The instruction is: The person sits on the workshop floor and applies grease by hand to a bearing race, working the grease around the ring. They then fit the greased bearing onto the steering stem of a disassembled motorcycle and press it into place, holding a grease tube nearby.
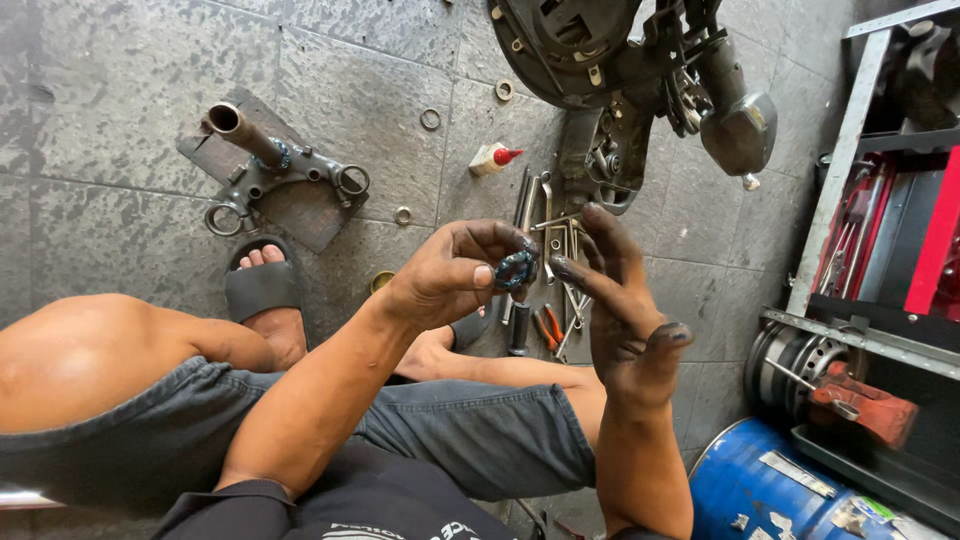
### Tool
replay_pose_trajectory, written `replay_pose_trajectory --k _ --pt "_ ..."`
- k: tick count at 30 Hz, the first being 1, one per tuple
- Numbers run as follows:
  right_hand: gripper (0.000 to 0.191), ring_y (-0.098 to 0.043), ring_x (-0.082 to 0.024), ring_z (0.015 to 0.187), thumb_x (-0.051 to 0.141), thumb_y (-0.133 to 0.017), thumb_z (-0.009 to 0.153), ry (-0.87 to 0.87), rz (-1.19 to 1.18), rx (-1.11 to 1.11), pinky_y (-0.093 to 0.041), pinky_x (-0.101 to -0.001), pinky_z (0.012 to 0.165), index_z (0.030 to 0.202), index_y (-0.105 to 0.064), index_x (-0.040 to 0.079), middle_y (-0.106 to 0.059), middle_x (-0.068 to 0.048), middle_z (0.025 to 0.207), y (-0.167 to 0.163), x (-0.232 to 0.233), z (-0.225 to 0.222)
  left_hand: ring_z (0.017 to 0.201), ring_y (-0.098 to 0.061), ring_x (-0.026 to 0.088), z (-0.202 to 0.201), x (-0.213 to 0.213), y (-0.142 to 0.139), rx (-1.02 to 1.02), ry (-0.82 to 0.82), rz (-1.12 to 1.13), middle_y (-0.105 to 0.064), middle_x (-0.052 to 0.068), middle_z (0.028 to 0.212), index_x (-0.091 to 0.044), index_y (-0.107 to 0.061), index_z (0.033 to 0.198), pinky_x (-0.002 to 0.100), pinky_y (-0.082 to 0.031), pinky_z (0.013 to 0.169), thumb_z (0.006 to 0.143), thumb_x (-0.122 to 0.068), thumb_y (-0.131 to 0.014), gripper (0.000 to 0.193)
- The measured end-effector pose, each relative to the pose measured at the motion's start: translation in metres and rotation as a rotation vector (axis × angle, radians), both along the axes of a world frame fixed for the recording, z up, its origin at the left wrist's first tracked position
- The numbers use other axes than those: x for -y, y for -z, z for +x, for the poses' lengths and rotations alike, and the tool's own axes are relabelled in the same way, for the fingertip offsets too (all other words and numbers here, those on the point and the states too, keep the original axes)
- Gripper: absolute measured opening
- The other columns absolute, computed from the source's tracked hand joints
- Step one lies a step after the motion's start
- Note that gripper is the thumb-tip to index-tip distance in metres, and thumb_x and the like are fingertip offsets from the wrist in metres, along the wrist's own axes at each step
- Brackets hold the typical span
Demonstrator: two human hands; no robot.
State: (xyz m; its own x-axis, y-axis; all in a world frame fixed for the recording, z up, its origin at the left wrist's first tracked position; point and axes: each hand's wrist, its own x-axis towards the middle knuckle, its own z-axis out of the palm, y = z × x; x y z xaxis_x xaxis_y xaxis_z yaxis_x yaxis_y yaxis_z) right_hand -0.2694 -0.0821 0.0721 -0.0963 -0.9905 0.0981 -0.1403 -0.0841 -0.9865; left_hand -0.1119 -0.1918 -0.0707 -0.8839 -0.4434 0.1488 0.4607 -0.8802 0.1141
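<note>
My left hand (pixel 455 272) is shut on a small round bearing (pixel 516 268) smeared with blue grease, pinched between thumb and fingertips. My right hand (pixel 625 310) is held open beside it, fingers spread and dark with grease, one fingertip close to the bearing. Both hands hover above my bent legs in dark shorts. Below them on the floor lies a row of wrenches and other hand tools (pixel 548 225).
A steering stem yoke (pixel 275 165) rests on a dark mat at the left. A small white bottle with a red cap (pixel 493 158), loose rings and washers lie on the grey tiles. A motorcycle's front end (pixel 640 70) stands ahead. A blue drum (pixel 770 490) and a tool cart (pixel 880 250) stand right.
</note>
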Motion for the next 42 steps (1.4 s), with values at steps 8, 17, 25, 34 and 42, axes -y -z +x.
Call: replay_pose_trajectory --k 8,17,25,34,42 --pt "0.091 -0.027 -0.037 0.157 0.068 -0.019 0.112 -0.035 0.047 0.195 -0.015 -0.0488 0.133 0.14 -0.058 -0.009 -0.029 -0.027 0.169 0.009 -0.002 0.0 0.11 -0.069 0.023 -0.002 0.002 0.0 -0.06 0.04 0.037 -0.071 0.014 0.12 0.003 -0.06 0.135 0.041 -0.054 0.102 0.089 -0.015 -0.084 0.056" --pt "0.091 -0.026 -0.037 0.156 0.07 -0.019 0.112 -0.064 0.07 0.203 -0.013 -0.048 0.133 0.143 -0.059 -0.005 -0.028 -0.025 0.171 0.012 0.003 0.001 0.109 -0.069 0.025 -0.003 0.001 0.006 -0.014 0.064 0.05 -0.071 0.015 0.119 0.005 -0.063 0.129 0.043 -0.055 0.1 0.087 -0.017 -0.084 0.051" --pt "0.096 -0.022 -0.044 0.163 0.072 -0.007 0.106 -0.026 0.09 -0.586 -0.013 -0.055 0.136 0.142 -0.063 0.002 -0.028 -0.024 0.17 -0.006 0.017 0.01 0.108 -0.069 0.026 -0.003 -0.001 0.009 -0.014 0.061 0.041 -0.072 0.015 0.116 0.006 -0.067 0.128 0.043 -0.055 0.098 0.089 -0.019 -0.081 0.049" --pt "0.101 -0.025 -0.039 0.161 0.076 -0.008 0.105 0.05 0.051 -0.468 -0.016 -0.0505 0.136 0.146 -0.06 0.0 -0.027 -0.022 0.168 -0.004 0.009 0.01 0.117 -0.068 0.024 -0.002 0.002 0.003 -0.142 -0.093 0.128 -0.071 0.016 0.125 0.001 -0.057 0.145 0.044 -0.054 0.104 0.099 -0.009 -0.071 0.049" --pt "0.099 -0.022 -0.035 0.162 0.075 -0.017 0.107 0.029 0.123 0.078 -0.01 -0.0497 0.138 0.151 -0.052 -0.006 -0.022 -0.022 0.174 0.012 -0.004 0.006 0.123 -0.067 0.025 -0.003 0.001 0.01 -0.039 -0.109 0.063 -0.07 0.015 0.13 -0.002 -0.059 0.141 0.045 -0.053 0.108 0.099 -0.002 -0.069 0.044"
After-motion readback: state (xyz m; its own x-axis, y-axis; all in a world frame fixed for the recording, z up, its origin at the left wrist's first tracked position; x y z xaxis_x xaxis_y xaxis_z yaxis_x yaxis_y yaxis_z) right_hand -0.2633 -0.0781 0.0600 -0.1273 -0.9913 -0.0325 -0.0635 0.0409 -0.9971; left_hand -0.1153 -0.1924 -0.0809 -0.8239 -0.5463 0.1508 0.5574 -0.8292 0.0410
